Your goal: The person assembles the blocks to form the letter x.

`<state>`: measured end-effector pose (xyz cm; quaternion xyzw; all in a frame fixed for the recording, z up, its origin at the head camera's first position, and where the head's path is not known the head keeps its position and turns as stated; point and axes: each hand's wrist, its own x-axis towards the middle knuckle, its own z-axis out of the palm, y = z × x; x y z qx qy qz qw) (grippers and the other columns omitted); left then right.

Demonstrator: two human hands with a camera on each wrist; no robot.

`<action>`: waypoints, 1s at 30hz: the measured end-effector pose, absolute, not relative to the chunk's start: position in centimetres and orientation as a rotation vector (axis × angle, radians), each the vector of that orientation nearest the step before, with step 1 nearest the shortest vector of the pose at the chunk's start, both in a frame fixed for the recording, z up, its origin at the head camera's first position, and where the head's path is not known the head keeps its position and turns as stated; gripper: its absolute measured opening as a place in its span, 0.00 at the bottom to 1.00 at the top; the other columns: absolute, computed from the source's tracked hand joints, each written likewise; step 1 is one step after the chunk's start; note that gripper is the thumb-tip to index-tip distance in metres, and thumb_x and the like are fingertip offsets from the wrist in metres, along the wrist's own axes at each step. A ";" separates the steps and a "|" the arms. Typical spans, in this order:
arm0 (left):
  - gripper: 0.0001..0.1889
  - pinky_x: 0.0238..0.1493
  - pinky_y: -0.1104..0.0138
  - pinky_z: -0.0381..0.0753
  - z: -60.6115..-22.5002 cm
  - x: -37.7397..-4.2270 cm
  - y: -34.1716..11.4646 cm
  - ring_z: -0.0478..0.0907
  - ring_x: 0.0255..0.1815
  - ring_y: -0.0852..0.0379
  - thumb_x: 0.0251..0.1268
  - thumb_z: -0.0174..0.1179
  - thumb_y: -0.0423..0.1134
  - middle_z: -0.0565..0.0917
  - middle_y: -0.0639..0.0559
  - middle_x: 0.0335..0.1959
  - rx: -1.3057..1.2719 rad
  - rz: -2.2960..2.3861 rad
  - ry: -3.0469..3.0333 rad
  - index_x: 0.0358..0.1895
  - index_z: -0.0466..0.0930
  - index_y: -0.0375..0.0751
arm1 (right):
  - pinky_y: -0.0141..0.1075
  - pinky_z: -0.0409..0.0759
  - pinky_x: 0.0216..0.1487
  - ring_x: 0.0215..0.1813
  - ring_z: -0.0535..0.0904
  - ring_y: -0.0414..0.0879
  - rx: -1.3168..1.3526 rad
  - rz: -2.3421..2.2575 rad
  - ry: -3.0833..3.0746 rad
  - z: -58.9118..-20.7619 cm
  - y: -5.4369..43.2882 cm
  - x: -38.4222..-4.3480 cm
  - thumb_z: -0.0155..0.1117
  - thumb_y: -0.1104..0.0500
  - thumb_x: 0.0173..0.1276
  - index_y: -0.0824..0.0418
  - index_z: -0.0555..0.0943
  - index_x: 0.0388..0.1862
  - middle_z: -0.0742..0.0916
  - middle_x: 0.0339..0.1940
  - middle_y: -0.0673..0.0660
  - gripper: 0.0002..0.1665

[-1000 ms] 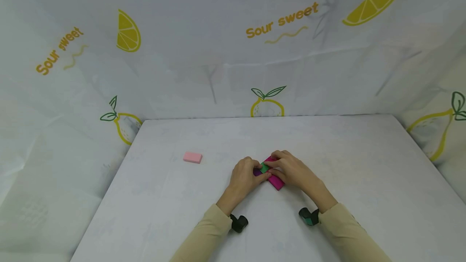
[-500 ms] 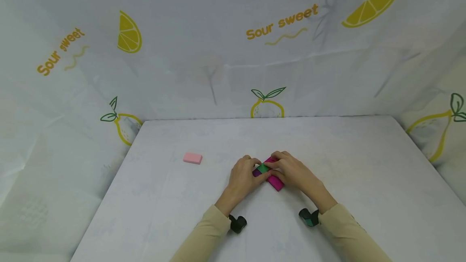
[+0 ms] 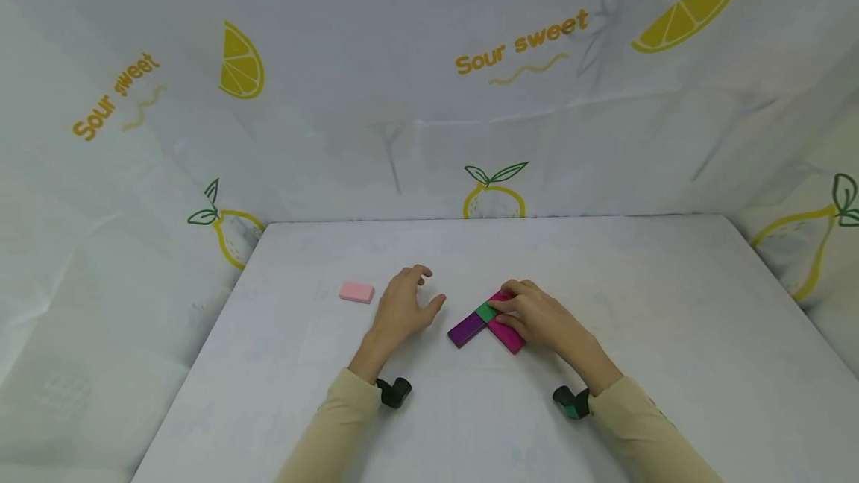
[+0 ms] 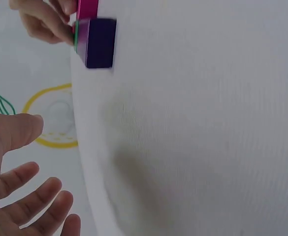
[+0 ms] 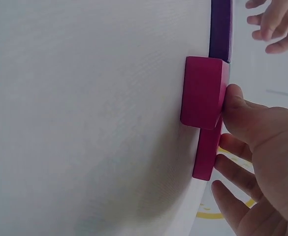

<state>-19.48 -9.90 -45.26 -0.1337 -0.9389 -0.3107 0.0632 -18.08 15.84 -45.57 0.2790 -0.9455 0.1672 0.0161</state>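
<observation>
In the head view, a purple block (image 3: pixel 466 330), a small green block (image 3: pixel 485 311) and two magenta blocks lie against one another in a branching shape. My right hand (image 3: pixel 542 317) holds the magenta pieces, with its thumb at the nearer magenta block (image 5: pixel 203 92) and fingertips at the farther magenta block (image 5: pixel 208 152) in the right wrist view. The hand partly covers the farther one. My left hand (image 3: pixel 400 309) hovers left of the purple block, fingers spread and nothing in them. Just beyond it lies a pale pink block (image 3: pixel 356 291), apart from the others.
A white table (image 3: pixel 604 259) carries all the blocks. Behind and beside it hangs a white cloth (image 3: pixel 349 95) printed with lemons and lettering. Each wrist wears a dark camera mount, such as the left camera (image 3: pixel 394 392).
My left hand has let go of the purple block and moved left towards the pale pink block, its fingers spreading. The right hand and the joined blocks have stayed in place.
</observation>
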 end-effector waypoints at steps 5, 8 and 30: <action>0.24 0.52 0.51 0.81 -45.0 -20.2 -12.6 0.81 0.52 0.43 0.62 0.71 0.43 0.85 0.40 0.52 -0.444 -0.838 -2.889 0.60 0.80 0.40 | 0.45 0.84 0.52 0.53 0.78 0.52 0.871 0.513 -2.921 -45.7 16.0 -18.0 0.73 0.60 0.67 0.58 0.88 0.56 0.84 0.49 0.57 0.18; 0.24 0.55 0.48 0.79 -44.7 -20.6 -14.1 0.80 0.57 0.42 0.61 0.72 0.42 0.84 0.41 0.57 -0.480 -0.785 -2.928 0.61 0.81 0.42 | 0.46 0.84 0.51 0.53 0.78 0.53 0.872 0.522 -2.929 -45.6 16.1 -18.0 0.72 0.60 0.67 0.59 0.88 0.56 0.84 0.49 0.58 0.18; 0.25 0.58 0.37 0.69 -43.3 -23.1 -22.1 0.71 0.68 0.34 0.58 0.63 0.33 0.78 0.38 0.66 -0.638 -0.569 -3.177 0.61 0.80 0.43 | 0.45 0.84 0.53 0.55 0.77 0.53 0.858 0.523 -2.945 -45.7 16.0 -17.9 0.71 0.60 0.69 0.59 0.87 0.58 0.84 0.51 0.58 0.19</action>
